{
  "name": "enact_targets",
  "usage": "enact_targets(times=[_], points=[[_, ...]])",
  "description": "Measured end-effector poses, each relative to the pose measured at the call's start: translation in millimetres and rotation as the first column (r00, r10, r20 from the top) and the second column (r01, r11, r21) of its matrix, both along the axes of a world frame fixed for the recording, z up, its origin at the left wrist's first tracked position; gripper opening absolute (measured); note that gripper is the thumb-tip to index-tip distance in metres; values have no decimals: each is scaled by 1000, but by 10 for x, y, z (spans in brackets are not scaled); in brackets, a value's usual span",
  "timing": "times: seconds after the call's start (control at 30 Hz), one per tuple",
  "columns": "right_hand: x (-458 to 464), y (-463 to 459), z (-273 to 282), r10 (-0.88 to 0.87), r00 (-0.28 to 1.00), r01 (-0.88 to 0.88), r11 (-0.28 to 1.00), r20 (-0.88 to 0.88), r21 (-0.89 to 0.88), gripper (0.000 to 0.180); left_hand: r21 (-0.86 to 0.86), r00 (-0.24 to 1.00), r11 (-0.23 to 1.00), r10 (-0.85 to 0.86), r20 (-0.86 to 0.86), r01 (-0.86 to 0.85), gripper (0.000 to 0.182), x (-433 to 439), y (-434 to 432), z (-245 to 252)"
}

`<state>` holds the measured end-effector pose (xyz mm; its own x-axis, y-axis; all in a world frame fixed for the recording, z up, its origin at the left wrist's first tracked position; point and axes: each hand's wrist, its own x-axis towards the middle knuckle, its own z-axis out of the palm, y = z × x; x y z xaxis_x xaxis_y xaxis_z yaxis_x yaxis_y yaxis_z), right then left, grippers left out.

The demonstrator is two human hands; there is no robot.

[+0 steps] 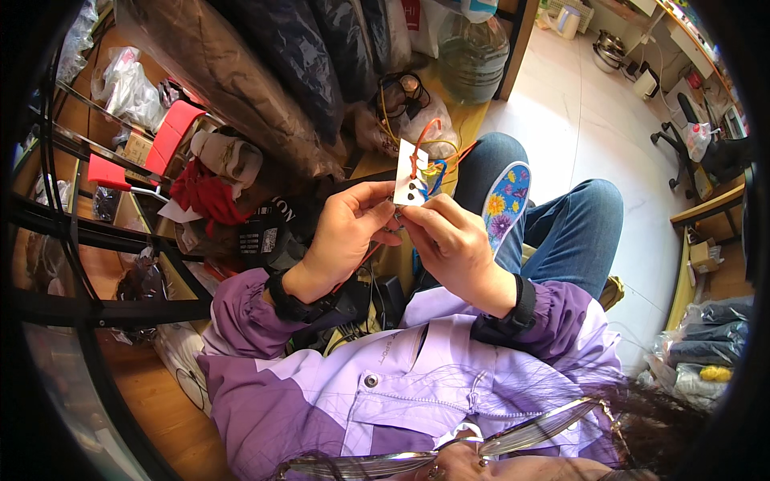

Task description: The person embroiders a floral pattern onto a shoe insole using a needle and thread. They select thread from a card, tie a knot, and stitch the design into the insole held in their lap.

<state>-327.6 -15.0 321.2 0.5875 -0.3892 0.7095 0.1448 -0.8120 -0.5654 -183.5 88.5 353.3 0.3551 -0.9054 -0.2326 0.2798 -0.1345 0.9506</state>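
Observation:
A small white card (410, 161) with dark holes stands up between my hands. An orange cord (414, 163) is knotted through its upper part, and blue cord (434, 177) hangs behind its right edge with some yellow. My left hand (343, 234) pinches the card's lower left corner between thumb and fingers. At the lower right edge, my right hand (452, 243) has its thumb and forefinger pinched together on the card. Bits of thin cord show beneath the fingertips, and exactly what they grip there is partly hidden. A flower-printed insole (507, 203) leans by my jeans-clad knees (583, 228).
Plastic-covered garments (240, 72) hang beyond my left hand. Left of me stands a black-framed shelf (144, 312) with bagged items and red-ended hangers (174, 135). A large water bottle (472, 60) and tangled cables (400, 96) sit ahead. Pale tiled floor (553, 114) lies right.

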Motion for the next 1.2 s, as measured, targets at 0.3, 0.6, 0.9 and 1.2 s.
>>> enact_targets(times=[0.3,0.6,0.9,1.2], points=[[8,-28,1,-35,999,28,985,-41,-172,26,-40,1000,999,-4,7,4,30,-61,15,23],[-18,-36,17,12,999,-18,991,-43,-130,22,-46,999,999,15,-52,-17,30,-15,5,-18],[-109,-1,37,198,978,-178,956,-63,233,14,-27,988,990,143,50,-142,23,139,-18,-97],[-603,-288,219,594,803,-275,283,57,919,16,81,910,908,402,106,-410,22,753,76,-267]])
